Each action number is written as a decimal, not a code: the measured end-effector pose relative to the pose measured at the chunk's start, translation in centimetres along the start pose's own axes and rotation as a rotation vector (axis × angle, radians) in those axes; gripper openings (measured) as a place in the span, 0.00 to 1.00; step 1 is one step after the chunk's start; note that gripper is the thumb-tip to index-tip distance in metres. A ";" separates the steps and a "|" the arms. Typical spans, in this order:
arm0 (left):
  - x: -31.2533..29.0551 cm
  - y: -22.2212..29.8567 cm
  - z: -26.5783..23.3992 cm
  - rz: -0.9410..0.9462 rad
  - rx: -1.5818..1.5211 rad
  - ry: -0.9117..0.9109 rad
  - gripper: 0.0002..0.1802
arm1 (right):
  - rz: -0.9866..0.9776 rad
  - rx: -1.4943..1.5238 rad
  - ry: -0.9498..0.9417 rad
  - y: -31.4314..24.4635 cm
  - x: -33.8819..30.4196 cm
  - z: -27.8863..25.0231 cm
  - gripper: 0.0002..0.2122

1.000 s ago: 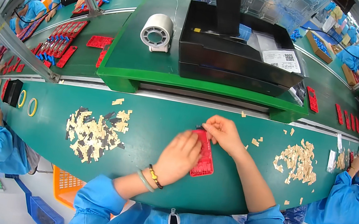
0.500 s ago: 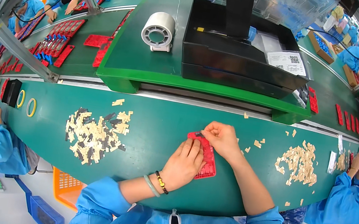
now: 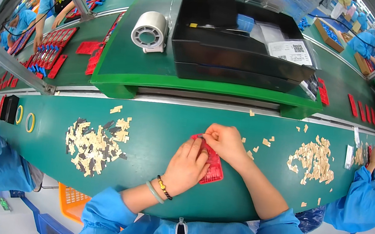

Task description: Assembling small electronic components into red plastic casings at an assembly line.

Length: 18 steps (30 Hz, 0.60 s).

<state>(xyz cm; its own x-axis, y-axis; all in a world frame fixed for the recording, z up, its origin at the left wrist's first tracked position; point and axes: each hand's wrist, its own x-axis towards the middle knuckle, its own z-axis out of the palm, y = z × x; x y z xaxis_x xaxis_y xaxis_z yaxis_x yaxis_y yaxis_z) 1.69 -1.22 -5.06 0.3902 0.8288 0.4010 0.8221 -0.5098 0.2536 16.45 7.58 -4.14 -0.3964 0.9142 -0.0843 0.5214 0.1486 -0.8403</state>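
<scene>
A red plastic tray [image 3: 213, 174] with moulded recesses lies on the green table in front of me, its far end mostly covered by my hands. My left hand [image 3: 185, 165] grips it from the left, fingers over its upper part and thumb along its face. At the far end my right hand [image 3: 225, 142] is closed in a pinch, fingertips against the tray's top edge close to my left fingertips. Whatever the pinch holds is hidden. Left of my hands lies a pile of small cream and dark grey cut pieces [image 3: 94, 146]; right of them is a pile of cream pieces [image 3: 312, 161].
A raised green shelf [image 3: 211, 89] behind the table carries a black box [image 3: 235, 61] and a white fan [image 3: 150, 31]. Two yellow tape rolls [image 3: 30, 122] stand at the left beside a black holder [image 3: 10, 108]. Co-workers in blue sleeves [image 3: 360, 203] work at both sides.
My left fingers have slid up toward the tray's far end, covering more of it. The dark piece seen there earlier is now hidden. The whole view has shifted slightly.
</scene>
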 end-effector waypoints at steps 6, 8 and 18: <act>0.8 -0.3 -0.6 0.009 -0.107 -0.013 0.26 | -0.388 -0.597 0.353 0.1 -2.0 0.4 0.10; 0.9 -0.3 -0.6 0.001 -0.097 0.002 0.26 | -0.487 -0.617 0.329 0.6 -2.5 0.0 0.10; 2.7 -0.6 -0.4 -0.006 -0.013 0.008 0.23 | -0.666 -0.466 0.128 0.7 -7.2 -1.8 0.15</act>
<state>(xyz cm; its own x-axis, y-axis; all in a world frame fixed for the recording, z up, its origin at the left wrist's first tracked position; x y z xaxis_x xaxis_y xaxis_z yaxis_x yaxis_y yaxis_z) 2.08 1.27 -3.81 0.3820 0.8301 0.4062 0.8188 -0.5078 0.2677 21.01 1.77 -3.18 -0.6589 0.6108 0.4391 0.4786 0.7907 -0.3817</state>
